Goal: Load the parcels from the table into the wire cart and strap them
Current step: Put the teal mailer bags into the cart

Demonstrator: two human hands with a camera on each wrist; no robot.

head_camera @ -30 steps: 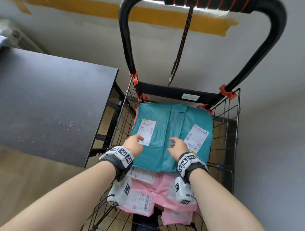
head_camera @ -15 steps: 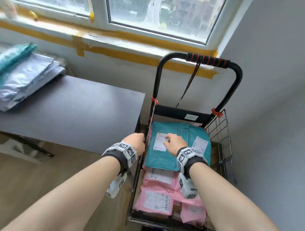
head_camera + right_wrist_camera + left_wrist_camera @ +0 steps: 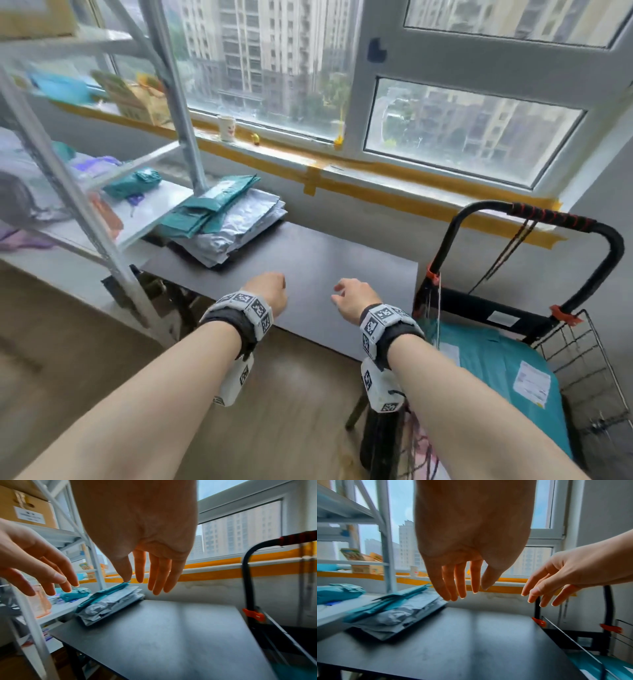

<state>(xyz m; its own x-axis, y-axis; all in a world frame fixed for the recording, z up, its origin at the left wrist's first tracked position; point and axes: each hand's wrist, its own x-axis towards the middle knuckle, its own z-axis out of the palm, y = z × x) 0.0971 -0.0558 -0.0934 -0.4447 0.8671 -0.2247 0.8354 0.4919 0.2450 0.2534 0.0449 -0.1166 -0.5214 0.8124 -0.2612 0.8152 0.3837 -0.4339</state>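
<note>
I am holding both hands, left hand (image 3: 269, 289) and right hand (image 3: 352, 296), loosely spread and empty over the worktop (image 3: 308, 274). The poly-mailer parcels (image 3: 222, 226), stacked ahead-left, look light, floppy and slippery; I would be gripping opposite edges.

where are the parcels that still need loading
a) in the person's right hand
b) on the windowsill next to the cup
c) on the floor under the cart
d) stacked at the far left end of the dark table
d: the stack of teal and silver parcels lies at the far left end of the dark table, while the left hand and right hand hover over the table holding nothing.
</note>
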